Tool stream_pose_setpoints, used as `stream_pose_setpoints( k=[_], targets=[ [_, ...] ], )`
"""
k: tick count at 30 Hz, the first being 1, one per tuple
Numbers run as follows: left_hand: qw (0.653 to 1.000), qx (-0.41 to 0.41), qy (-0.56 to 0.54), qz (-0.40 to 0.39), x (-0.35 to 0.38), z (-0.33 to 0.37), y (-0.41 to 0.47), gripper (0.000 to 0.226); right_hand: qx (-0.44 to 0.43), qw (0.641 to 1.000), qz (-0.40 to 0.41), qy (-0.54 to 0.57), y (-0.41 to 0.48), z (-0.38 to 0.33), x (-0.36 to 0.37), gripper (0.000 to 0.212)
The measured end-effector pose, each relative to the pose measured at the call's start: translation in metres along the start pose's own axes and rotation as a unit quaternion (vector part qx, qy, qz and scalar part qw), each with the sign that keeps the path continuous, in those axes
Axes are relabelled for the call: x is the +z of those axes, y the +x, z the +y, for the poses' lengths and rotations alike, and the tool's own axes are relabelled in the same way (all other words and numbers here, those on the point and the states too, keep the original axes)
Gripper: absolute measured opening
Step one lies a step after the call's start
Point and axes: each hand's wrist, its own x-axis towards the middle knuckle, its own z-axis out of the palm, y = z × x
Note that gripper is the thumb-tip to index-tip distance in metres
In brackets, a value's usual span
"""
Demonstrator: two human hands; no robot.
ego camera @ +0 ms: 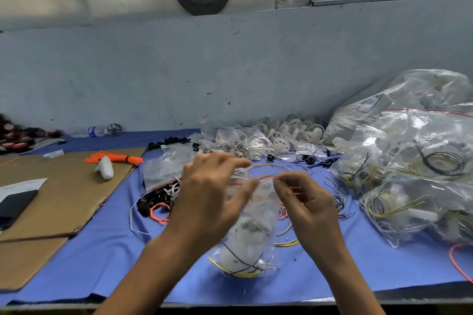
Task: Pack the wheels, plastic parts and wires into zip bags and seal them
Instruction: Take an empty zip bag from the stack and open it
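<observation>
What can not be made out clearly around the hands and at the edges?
Head view only.
Seal of the zip bag: blurred, partly behind the left hand; sealed or not, unclear.
Grip of the left hand: lost in motion blur.
The phone: cut by the left edge.
Label of the bottle: too small to read.

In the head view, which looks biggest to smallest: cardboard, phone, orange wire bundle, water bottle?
1. cardboard
2. phone, cut by the edge, and orange wire bundle: too alike to rank
3. water bottle, though it lies farther away, so unsure
</observation>
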Motion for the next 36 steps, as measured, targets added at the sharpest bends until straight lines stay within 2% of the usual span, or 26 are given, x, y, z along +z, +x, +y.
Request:
stream_pose_setpoints(
  k=[2,4,9,15,23,36],
  targets=[
    [0.997,0.039,0.021,-0.058,0.006,0.017,0.009,0.03,-0.021,0.999,0.001,-0.026,-0.003,-0.002,0.002,0.012],
    [0.995,0.047,-0.006,-0.09,0.01,0.023,0.017,0.021,-0.027,0.999,0.001,-0.04,-0.004,-0.003,0.001,0.016],
    [0.994,0.042,-0.009,-0.104,0.012,0.018,0.021,0.012,-0.026,0.998,0.002,-0.05,-0.006,-0.004,-0.006,0.011],
    [0.994,-0.003,-0.034,-0.102,0.012,0.017,0.018,0.026,-0.035,0.996,0.004,-0.082,-0.009,-0.004,-0.004,0.006],
    [0.988,-0.03,-0.076,-0.13,0.008,0.01,0.02,0.019,-0.021,0.999,-0.02,-0.03,-0.012,-0.007,0.0,0.008],
    [0.984,-0.077,-0.05,-0.154,-0.004,-0.021,0.013,0.008,0.002,1.0,-0.025,0.008,-0.012,-0.001,-0.006,0.007]
  ],
)
